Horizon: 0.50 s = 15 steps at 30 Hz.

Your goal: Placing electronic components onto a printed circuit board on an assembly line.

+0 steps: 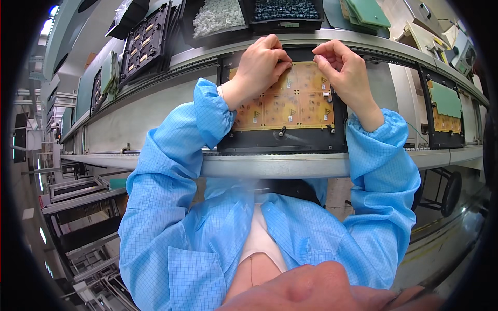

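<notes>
A yellow-brown circuit board panel (280,111) lies in a black carrier frame (290,144) on the rails in front of me. Over the panel's far left part, my left hand (262,66) is closed with its fingers curled down; whatever they may hold is hidden. My right hand (343,70) hovers by the far right corner, thumb and forefinger brought together in a pinch. Anything between those fingertips is too small to make out. Below the right hand, a small white component (326,95) sits near the panel's right edge.
Beyond the rail stand a black bin of white parts (218,18) and another of dark blue parts (285,9). Black carriers (142,44) lean at the far left. Green sheets (368,13) lie at the far right. Another carrier with a green-covered board (445,101) rests farther right.
</notes>
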Available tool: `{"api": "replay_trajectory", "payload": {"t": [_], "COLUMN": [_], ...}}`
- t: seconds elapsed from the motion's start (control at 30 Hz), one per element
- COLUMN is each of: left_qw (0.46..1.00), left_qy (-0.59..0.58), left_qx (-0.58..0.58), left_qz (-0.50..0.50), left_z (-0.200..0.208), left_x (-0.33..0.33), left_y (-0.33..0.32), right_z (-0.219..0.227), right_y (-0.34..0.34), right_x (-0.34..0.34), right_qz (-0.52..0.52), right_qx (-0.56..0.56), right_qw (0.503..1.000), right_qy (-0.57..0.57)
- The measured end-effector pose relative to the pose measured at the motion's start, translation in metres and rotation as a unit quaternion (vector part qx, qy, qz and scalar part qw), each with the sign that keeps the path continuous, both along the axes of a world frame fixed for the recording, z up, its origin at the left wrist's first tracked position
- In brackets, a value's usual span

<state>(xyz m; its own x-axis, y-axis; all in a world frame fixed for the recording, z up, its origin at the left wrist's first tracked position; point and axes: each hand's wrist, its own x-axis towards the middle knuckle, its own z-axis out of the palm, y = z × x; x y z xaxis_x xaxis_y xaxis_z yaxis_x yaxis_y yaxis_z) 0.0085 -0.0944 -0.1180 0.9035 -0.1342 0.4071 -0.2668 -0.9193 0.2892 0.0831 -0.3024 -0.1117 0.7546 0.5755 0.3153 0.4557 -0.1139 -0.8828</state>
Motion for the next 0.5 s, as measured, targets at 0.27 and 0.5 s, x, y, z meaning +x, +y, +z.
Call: {"api": "replay_trajectory", "payload": {"t": [0.27, 0.5], "left_qw": [0.996, 0.998], "left_qy": [-0.031, 0.063], "left_qx": [0.082, -0.006], "left_qz": [-0.018, 0.015], "left_z": [0.000, 0.003], "left_x": [0.005, 0.010], "left_y": [-0.001, 0.002], "right_z": [-0.001, 0.002], "right_y": [-0.001, 0.000], "right_x": [-0.003, -0.002], "right_qz": [0.004, -0.005], "right_qx": [-0.014, -0.019], "right_qw": [1.000, 0.999], "right_qy": [-0.019, -0.031]}}
